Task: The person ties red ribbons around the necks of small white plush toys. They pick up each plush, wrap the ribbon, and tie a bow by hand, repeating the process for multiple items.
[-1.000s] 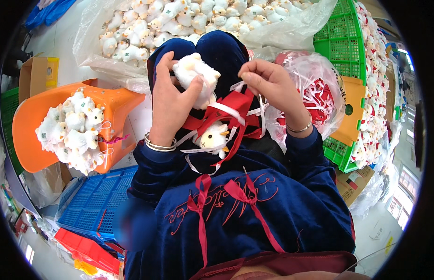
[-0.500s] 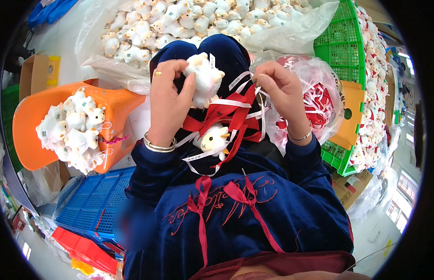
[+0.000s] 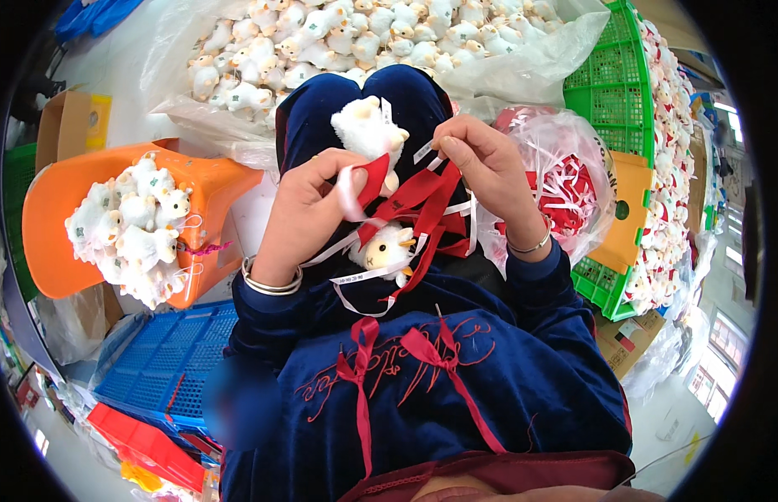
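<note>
My left hand [image 3: 309,209] pinches a red and white ribbon tag [image 3: 368,180] between thumb and fingers. A white plush toy [image 3: 368,130] rests on my dark blue lap just above that hand. My right hand [image 3: 481,163] pinches the end of a white ribbon strip [image 3: 424,151] over a bunch of red ribbons [image 3: 422,201]. Lower on my lap, under the ribbons, lies a second white plush toy [image 3: 385,247] with a yellow beak. White strips trail from it.
An orange chair [image 3: 58,197] at left carries a heap of white plush toys [image 3: 134,230]. A clear bag of more toys [image 3: 322,42] lies ahead. A bag of red ribbons [image 3: 565,180] and a green crate [image 3: 615,92] are at right. Blue crates [image 3: 167,368] lie lower left.
My left hand let the plush toy rest on my lap and took the ribbon tag instead. My right hand moved left toward the toy with a white strip.
</note>
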A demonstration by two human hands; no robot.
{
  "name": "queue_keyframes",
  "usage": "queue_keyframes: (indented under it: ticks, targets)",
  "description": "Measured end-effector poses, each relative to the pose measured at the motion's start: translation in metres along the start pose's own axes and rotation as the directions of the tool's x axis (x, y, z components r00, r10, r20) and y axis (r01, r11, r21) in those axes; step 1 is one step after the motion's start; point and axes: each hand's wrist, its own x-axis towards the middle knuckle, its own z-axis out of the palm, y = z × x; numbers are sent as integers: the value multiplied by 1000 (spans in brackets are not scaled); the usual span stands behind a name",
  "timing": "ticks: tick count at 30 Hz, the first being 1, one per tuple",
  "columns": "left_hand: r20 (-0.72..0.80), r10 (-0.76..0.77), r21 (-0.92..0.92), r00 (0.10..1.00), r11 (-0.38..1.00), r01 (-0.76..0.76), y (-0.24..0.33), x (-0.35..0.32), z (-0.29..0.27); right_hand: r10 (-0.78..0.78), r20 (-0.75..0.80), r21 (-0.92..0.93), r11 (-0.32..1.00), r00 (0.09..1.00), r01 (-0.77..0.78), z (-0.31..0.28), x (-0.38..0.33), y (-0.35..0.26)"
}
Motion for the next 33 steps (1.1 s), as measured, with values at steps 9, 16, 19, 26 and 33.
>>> queue_keyframes:
  ticks: [9, 16, 19, 26, 33]
  targets:
    - [-244, 73, -199, 967, 972, -123, 2, -13, -29, -301, 49, -200, 931, 952, 305, 23, 22, -26]
    - [-496, 84, -258, 864, 936, -239, 2, -6, -38, 217, 366, -618, 784, 905, 62, 31, 2, -29]
    - [-529, 107, -274, 842, 917, -289, 5, -8, -45, 423, 280, -802, 597, 862, -33, 17, -3, -19]
    - [-442, 156, -273, 883, 915, -299, -1, -8, -52, -235, 192, -475, 827, 953, 300, 40, 11, -41]
    - [-400, 228, -432, 888, 808, -402, 15, 0, -43, -47, 328, -775, 557, 943, 298, 65, 26, -44]
